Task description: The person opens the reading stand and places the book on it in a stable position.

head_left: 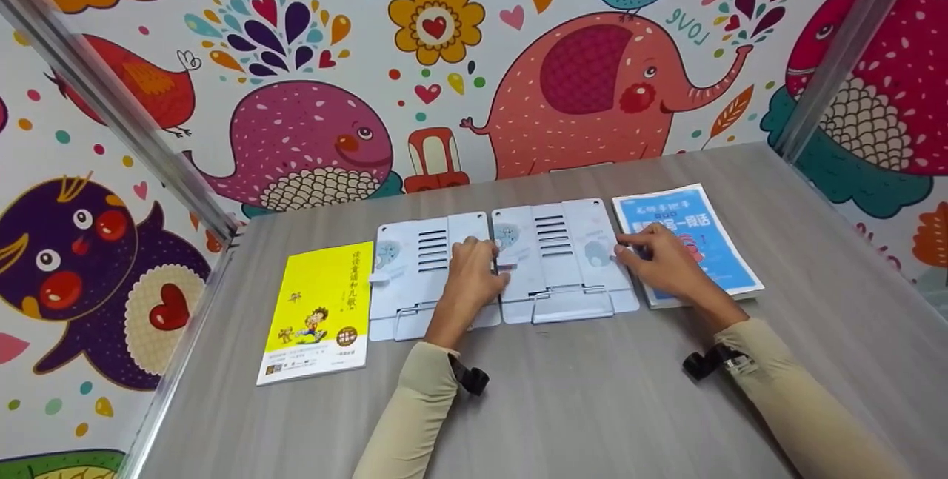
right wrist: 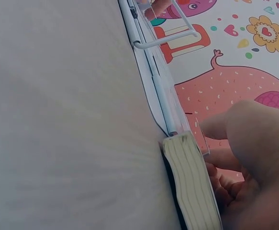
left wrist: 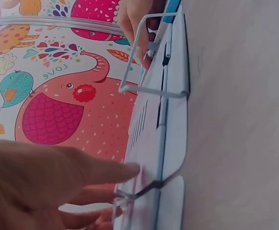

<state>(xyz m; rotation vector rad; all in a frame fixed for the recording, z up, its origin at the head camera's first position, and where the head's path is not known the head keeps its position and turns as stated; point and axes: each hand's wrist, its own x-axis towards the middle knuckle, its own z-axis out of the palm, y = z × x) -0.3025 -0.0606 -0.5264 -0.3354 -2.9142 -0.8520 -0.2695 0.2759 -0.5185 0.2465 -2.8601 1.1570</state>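
Two pale, folded book stands lie side by side, the left book stand (head_left: 400, 279) and the right book stand (head_left: 570, 264). Each has printed pictures, dark slots and a wire support at its near edge. My left hand (head_left: 472, 268) is over the seam between them, thumb and curled fingers at the right stand's left edge. At that stand's opposite edge, my right hand (head_left: 663, 260) pinches a small clear page clip (right wrist: 205, 143) between thumb and fingers. It partly hides the blue book (head_left: 729, 260) underneath. The wire support (left wrist: 129, 62) sticks up in the left wrist view.
A yellow book (head_left: 318, 316) lies left of the stands on the grey wooden table (head_left: 563, 405). A wall with cartoon animals (head_left: 437, 94) rises behind the table, with metal posts (head_left: 133, 109) at its corners. Each wrist wears a small black camera (head_left: 470, 377).
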